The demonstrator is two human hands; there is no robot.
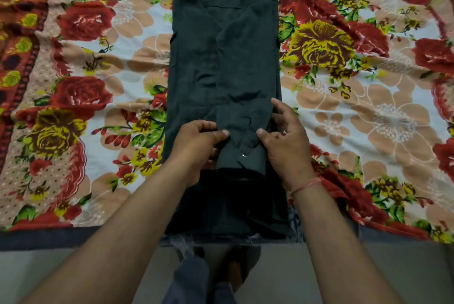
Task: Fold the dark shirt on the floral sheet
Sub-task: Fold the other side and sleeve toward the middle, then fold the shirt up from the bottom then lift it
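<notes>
Dark shirt point(224, 58) in narrow lengthwise strip, centre of floral sheet point(98, 62). Left hand point(199, 142), right hand point(286, 142) each pinching sleeve cuff point(239, 158) on top, near end. Risk: uneven tug skewing cuff, pulling folded sides open.

dark shirt point(224, 58) | folded into long narrow strip | flat, lengthwise | on floral sheet point(368, 107)
</notes>
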